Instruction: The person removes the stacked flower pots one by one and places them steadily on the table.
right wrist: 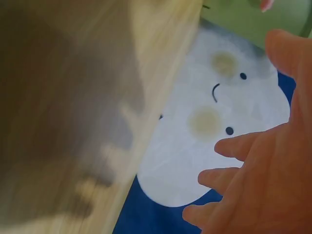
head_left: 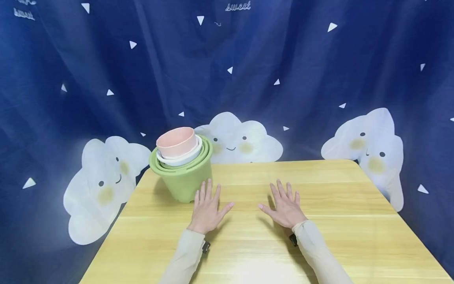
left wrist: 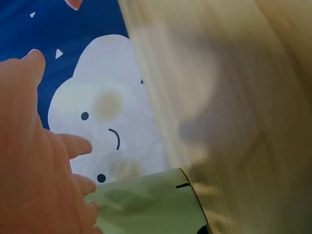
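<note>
A stack of nested green flower pots [head_left: 184, 183] stands at the back left of the table. Inside its top sits a white pot [head_left: 182, 158], and in that a pink pot [head_left: 177, 144], slightly tilted. My left hand [head_left: 206, 211], fingers straight and spread, is in front of the stack's right side; whether a fingertip touches it I cannot tell. In the left wrist view the green pot's wall [left wrist: 146, 204] shows beyond the fingers. To the right, my right hand [head_left: 285, 207] is held with spread fingers over the wood, holding nothing.
The light wooden table [head_left: 244, 240] has rounded back corners. Behind it hangs a dark blue curtain [head_left: 255, 51] printed with white triangles and smiling clouds. Both arms wear pale sleeves [head_left: 186, 254], with a small dark device [head_left: 206, 247] at each wrist.
</note>
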`<state>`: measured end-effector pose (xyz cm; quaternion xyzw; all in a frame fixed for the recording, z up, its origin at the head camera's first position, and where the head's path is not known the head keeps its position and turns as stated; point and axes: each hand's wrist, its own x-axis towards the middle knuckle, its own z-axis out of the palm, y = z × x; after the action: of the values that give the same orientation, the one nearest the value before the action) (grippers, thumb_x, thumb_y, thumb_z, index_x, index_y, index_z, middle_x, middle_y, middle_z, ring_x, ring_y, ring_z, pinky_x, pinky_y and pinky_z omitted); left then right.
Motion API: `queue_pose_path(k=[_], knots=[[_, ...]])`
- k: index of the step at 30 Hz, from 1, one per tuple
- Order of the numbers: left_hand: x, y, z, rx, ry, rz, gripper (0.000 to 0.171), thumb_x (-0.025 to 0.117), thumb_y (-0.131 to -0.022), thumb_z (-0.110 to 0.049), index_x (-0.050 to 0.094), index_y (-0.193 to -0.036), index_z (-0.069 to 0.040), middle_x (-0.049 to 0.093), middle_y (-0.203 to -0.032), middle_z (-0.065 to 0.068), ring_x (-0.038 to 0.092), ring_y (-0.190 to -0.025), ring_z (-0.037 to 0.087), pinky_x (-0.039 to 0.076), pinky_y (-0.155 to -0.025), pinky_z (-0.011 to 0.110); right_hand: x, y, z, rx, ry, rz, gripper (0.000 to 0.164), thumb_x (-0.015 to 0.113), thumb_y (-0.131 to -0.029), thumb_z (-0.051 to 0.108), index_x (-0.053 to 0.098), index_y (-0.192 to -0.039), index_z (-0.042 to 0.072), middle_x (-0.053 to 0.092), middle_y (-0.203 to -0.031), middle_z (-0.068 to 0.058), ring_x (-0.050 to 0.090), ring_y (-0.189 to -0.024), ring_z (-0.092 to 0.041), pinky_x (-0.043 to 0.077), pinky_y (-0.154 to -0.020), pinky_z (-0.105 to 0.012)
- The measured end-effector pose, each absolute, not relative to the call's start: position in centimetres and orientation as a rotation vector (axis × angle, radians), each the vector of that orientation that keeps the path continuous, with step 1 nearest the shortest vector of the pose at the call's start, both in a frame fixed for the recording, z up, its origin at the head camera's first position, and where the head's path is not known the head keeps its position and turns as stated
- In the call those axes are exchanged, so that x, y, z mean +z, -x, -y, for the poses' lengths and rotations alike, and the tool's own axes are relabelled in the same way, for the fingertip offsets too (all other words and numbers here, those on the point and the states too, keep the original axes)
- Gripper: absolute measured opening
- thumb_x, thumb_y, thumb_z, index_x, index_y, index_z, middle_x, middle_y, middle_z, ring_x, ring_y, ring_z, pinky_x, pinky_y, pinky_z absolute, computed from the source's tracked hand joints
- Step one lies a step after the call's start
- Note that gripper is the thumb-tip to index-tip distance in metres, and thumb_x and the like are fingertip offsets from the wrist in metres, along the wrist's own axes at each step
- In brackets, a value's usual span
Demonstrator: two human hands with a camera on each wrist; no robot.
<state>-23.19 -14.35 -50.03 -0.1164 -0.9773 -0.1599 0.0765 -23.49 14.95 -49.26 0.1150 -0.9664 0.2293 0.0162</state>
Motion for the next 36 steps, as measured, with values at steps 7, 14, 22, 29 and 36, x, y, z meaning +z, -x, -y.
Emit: queue_pose_path(k=[7, 14, 22, 29, 36], knots=[[-49.2, 22.0, 18.0, -0.759, 0.418, 2.948, 0.067, 0.034, -0.110, -0.056, 0.043, -0.157, -0.010, 0.025, -0.171, 0.019, 0.023, -0.159, 0.042, 0.020, -0.130, 0.064, -48.4, 23.6, -13.1, 0.988, -0.504, 2.988, 0.085, 0.049, -0.105, 0.057, 0.016, -0.165, 0.006, 0.007, -0.173, -0.022, 0.001, -0.159, -0.051, 0.000, -0.126, -0.074], [-46.6, 22.9, 24.1, -1.368, 0.063, 2.541, 0.042, 0.038, -0.113, -0.032, 0.068, -0.120, -0.003, 0.073, -0.118, 0.012, 0.069, -0.111, 0.029, 0.056, -0.104, 0.049, -46.3, 26.3, -10.0, 1.541, -0.584, 2.905, 0.079, 0.049, -0.105, 0.057, 0.019, -0.166, 0.016, 0.018, -0.173, -0.015, 0.021, -0.159, -0.041, 0.019, -0.129, -0.065], [-44.3, 27.1, 27.9, -1.934, -0.401, 1.812, 0.039, 0.039, -0.111, -0.036, 0.050, -0.132, -0.006, 0.060, -0.109, -0.001, 0.061, -0.100, 0.013, 0.056, -0.085, 0.024, -43.2, 31.3, -4.6, 1.955, -0.415, 2.636, 0.079, 0.047, -0.104, 0.061, 0.028, -0.163, 0.013, 0.032, -0.169, -0.013, 0.034, -0.155, -0.037, 0.032, -0.127, -0.059], [-43.4, 30.5, 29.4, -2.245, -0.298, 1.780, 0.064, 0.023, -0.109, -0.058, 0.028, -0.164, -0.025, 0.018, -0.175, -0.002, 0.012, -0.163, 0.020, 0.000, -0.136, 0.043, -42.8, 34.7, 0.7, 2.414, -0.260, 2.330, 0.070, 0.046, -0.106, 0.057, 0.033, -0.161, 0.016, 0.032, -0.169, -0.010, 0.033, -0.154, -0.037, 0.030, -0.128, -0.059], [-43.5, 31.7, 30.1, -2.368, -0.160, 1.668, 0.059, 0.018, -0.110, -0.052, 0.029, -0.163, -0.029, 0.021, -0.174, -0.009, 0.010, -0.163, 0.009, -0.006, -0.136, 0.040, -42.6, 35.1, 4.0, 2.530, -0.246, 2.217, 0.071, 0.042, -0.107, 0.057, 0.028, -0.164, 0.017, 0.024, -0.173, -0.008, 0.026, -0.157, -0.042, 0.028, -0.127, -0.063]])
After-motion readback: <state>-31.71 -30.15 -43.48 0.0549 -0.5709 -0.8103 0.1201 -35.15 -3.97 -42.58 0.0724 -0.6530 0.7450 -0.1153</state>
